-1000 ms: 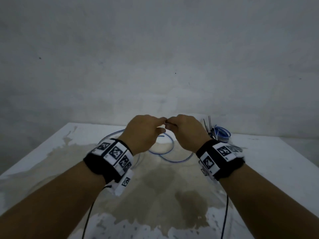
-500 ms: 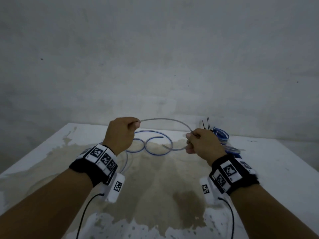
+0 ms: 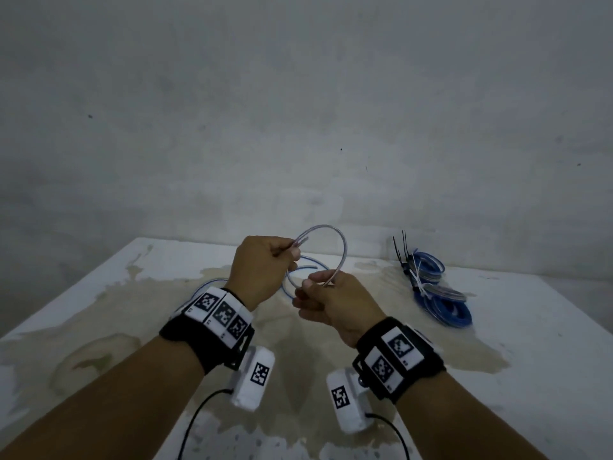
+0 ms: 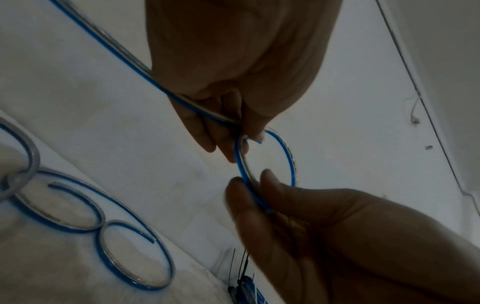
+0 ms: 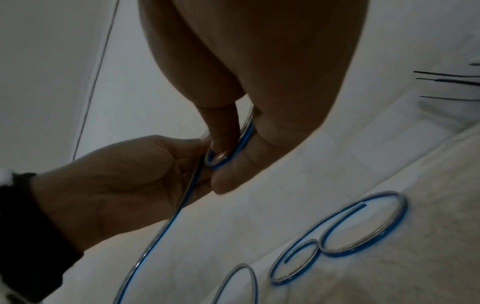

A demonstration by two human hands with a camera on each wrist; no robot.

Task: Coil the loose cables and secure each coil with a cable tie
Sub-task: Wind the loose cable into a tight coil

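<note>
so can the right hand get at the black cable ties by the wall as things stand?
Probably not yet: the right hand is pinching the cable loop with the left hand. The path to the black cable ties looks clear.

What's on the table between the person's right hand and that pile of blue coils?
Nothing: in the head view the stained table is bare between the right hand and the tied blue coils.

Both forearms bare, no sleeves. Black wristband [image 3: 205,340] on left wrist, same on right [image 3: 401,358], each w/ white tiles carrying b/w square fiducial markers. White cam pod [image 3: 252,380] hangs under left band, one marker, thin black cable out the back; right pod [image 3: 348,405] identical.
</note>
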